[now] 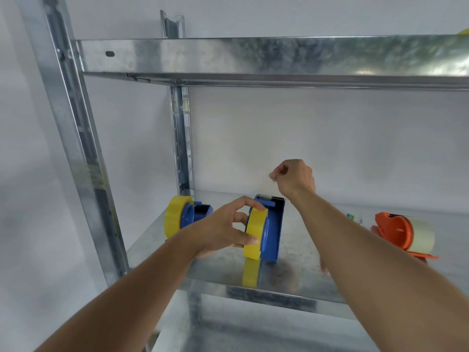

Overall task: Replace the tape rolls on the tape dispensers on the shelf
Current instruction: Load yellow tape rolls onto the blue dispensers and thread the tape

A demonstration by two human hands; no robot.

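1. Three dispensers on galvanized metal shelf [157, 240]: blue plastic dispenser with yellow tape roll [177, 217] at 9 o'clock.
2. Left hand [223, 228] grips yellow tape roll [255, 233] on middle blue dispenser [272, 232].
3. Right hand [295, 177] pinches clear tape end [271, 184], 12 o'clock above it.
4. Orange dispenser with clear roll [403, 233] at 3 o'clock.

A galvanised metal upper shelf beam [253, 55] runs across the top, with a small oval slot near its left end. Below and left of the beam, a slotted front upright post [76, 148] leans down the left side; a second slotted rear upright [181, 138] stands behind the beam, against the plain white wall [317, 138]. Above the beam's right end, a scrap of something yellow [464, 31] shows, too cropped to identify.
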